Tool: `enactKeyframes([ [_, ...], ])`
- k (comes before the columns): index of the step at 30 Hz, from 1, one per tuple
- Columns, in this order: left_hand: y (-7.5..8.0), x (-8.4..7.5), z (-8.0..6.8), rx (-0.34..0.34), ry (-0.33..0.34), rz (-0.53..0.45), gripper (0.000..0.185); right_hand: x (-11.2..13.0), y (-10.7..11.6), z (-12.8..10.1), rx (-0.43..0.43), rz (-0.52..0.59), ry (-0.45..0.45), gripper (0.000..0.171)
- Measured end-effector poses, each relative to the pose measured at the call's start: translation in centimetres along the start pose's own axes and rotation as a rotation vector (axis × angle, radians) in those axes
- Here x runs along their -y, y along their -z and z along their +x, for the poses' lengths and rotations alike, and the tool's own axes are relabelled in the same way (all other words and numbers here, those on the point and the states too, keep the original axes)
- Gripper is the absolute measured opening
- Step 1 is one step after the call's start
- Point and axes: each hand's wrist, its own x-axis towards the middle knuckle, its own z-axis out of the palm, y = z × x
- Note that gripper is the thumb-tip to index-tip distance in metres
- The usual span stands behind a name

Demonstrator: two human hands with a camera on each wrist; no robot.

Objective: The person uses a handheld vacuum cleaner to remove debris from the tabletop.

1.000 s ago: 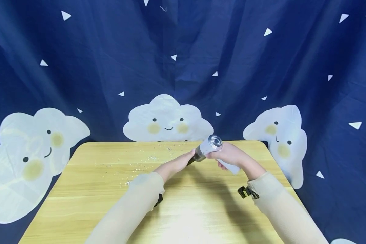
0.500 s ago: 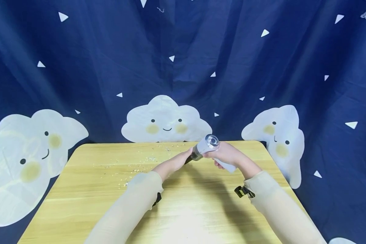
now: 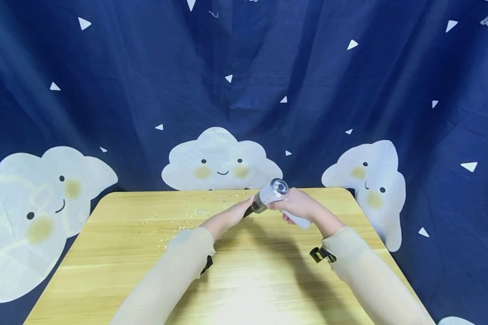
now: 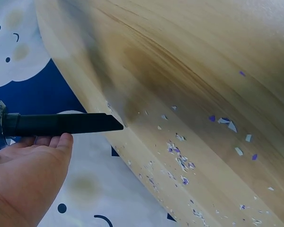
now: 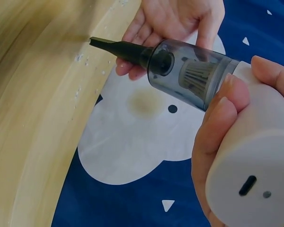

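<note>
A white handheld vacuum (image 3: 270, 193) is held over the far part of the table, its silvery vented end facing up. My right hand (image 3: 305, 206) grips it, fingers curled round the white handle. In the right wrist view, its clear grey dust cup (image 5: 180, 85) joins a black crevice nozzle (image 5: 125, 51). My left hand (image 4: 35, 172) lies along the nozzle with fingers extended beneath it, palm turned up, thumb behind the dust cup. Small white and purple scraps (image 4: 182, 163) are scattered on the table ahead of the nozzle tip, which points toward them.
The wooden table (image 3: 105, 271) has rounded far corners. Behind it hangs a dark blue curtain (image 3: 244, 58) with white triangles and smiling clouds. More scraps (image 3: 199, 212) spread over the table's back left.
Both hands and the vacuum have shifted slightly left in the head view. The view itself also moved a little. The grip on the vacuum looks the same.
</note>
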Motion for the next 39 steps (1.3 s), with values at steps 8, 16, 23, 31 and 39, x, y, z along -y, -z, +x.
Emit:
enactKeyframes([
  [8, 0.2, 0.1, 0.1, -0.009, -0.008, -0.014, 0.088, -0.3, -0.2, 0.5, 0.000, -0.008, 0.018, 0.040],
  [16, 0.3, 0.4, 0.1, -0.025, 0.017, -0.021, 0.092, -0.1, -0.4, 0.7, -0.003, -0.008, 0.024, 0.037],
  [23, 0.1, 0.4, 0.1, -0.036, 0.030, -0.030, 0.092, 0.3, -0.4, 0.7, -0.015, -0.046, 0.030, 0.030],
  [31, -0.2, 0.4, 0.6, -0.056, -0.008, -0.016, 0.094, 0.5, -0.1, 0.8, -0.018, -0.077, 0.009, 0.034],
  [39, -0.8, 0.2, 0.9, -0.072, -0.029, -0.030, 0.092, 0.7, 0.4, 0.9, -0.011, -0.107, -0.004, 0.035],
])
